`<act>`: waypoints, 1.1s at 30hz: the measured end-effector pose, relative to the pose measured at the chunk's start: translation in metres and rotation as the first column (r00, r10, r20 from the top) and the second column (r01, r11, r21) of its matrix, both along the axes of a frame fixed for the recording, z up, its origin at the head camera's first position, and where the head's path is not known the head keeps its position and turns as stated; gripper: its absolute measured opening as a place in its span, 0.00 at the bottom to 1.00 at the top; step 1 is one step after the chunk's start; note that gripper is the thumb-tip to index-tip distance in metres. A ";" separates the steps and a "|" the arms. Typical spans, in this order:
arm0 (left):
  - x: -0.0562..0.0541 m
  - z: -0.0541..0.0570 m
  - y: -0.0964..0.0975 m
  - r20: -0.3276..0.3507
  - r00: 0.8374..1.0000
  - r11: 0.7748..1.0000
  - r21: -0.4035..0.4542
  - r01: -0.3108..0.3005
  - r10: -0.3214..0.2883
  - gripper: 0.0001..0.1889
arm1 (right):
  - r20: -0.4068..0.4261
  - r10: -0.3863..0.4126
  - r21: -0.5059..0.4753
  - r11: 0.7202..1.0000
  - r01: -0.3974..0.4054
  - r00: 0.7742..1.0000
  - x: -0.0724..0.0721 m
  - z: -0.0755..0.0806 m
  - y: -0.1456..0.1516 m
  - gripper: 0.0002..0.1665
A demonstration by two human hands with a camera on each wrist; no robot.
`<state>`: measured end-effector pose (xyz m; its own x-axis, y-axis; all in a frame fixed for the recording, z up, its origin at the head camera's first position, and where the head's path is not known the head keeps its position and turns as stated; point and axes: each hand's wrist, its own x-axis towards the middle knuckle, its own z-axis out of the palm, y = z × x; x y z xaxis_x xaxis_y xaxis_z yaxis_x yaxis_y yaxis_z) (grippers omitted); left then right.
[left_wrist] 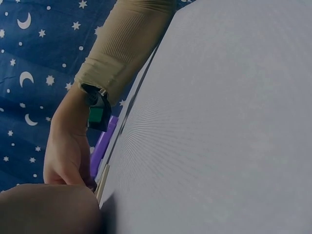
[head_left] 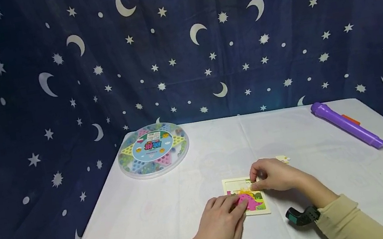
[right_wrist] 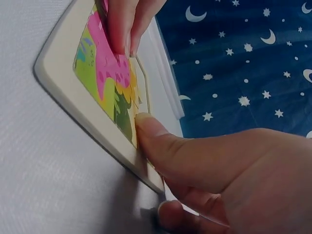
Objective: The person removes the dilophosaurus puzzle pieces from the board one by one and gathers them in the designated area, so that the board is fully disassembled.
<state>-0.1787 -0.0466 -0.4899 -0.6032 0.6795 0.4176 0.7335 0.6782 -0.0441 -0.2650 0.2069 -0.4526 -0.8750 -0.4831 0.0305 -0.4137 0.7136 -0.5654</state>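
A small jigsaw puzzle [head_left: 257,207] with a pink dinosaur picture and a pale frame lies flat on the white table. Its lower part is filled with pieces; bare tray shows along the far side. My left hand [head_left: 221,226] rests on its near left part, extended fingers touching the pink dinosaur. At the far right corner, my right hand [head_left: 276,174] has curled fingers and pinches a small puzzle piece [head_left: 250,181], mostly hidden by the fingers. In the right wrist view, the right thumb [right_wrist: 163,144] presses at the picture's edge. Beyond the right hand lies a loose pale piece [head_left: 283,159].
A round Chinese checkers box [head_left: 153,150] lies at the back left of the table [head_left: 149,229]. A purple tube-shaped toy [head_left: 348,126] lies at the back right, with an orange item [head_left: 351,120] beside it. A dark starry curtain [head_left: 178,45] hangs behind.
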 end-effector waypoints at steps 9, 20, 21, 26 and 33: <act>0.000 -0.001 0.002 0.000 1.000 1.000 -0.005 0.003 -0.003 0.19 | -0.018 -0.002 0.021 1.000 0.003 1.000 0.006 0.005 -0.002 0.18; 0.001 0.000 0.002 -0.038 0.999 1.000 0.002 0.002 -0.002 0.19 | -0.082 -0.082 0.192 0.977 0.097 0.993 0.021 0.019 -0.018 0.15; 0.001 0.000 0.002 -0.042 0.999 1.000 0.003 0.001 -0.001 0.19 | -0.097 -0.074 0.206 0.974 0.093 0.993 0.021 0.020 -0.019 0.15; 0.003 0.000 0.001 -0.034 0.999 1.000 0.007 -0.004 0.005 0.19 | -0.098 -0.029 0.183 0.982 0.046 0.995 0.018 0.016 -0.020 0.13; 0.002 0.000 0.001 -0.036 0.999 1.000 0.020 0.002 -0.002 0.18 | -0.004 0.012 0.041 0.999 -0.012 1.000 0.008 0.008 -0.013 0.16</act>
